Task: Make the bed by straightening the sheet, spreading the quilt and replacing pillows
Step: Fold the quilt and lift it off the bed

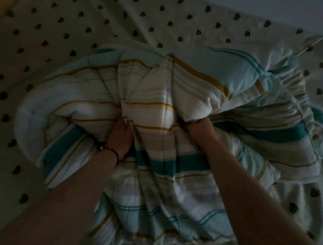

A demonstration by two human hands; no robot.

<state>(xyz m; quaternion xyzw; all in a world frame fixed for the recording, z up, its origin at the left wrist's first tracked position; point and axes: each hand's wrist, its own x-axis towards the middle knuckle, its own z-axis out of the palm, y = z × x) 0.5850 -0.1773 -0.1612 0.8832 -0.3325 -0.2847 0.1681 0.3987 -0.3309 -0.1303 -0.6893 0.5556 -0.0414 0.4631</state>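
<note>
Your 2 forearms reach in, left hand [121,137] and right hand [195,127] each clenching the bunched quilt [165,111], likely to spread it over the sheet [72,18].

The quilt [173,160] in my hands is soft, puffy cloth with stripes, matt and full of folds; the sheet [68,23] under it is thin, matt cloth with dark little hearts, a bit wrinkled; the band [109,151] on my left wrist looks like small dark beads.
</note>
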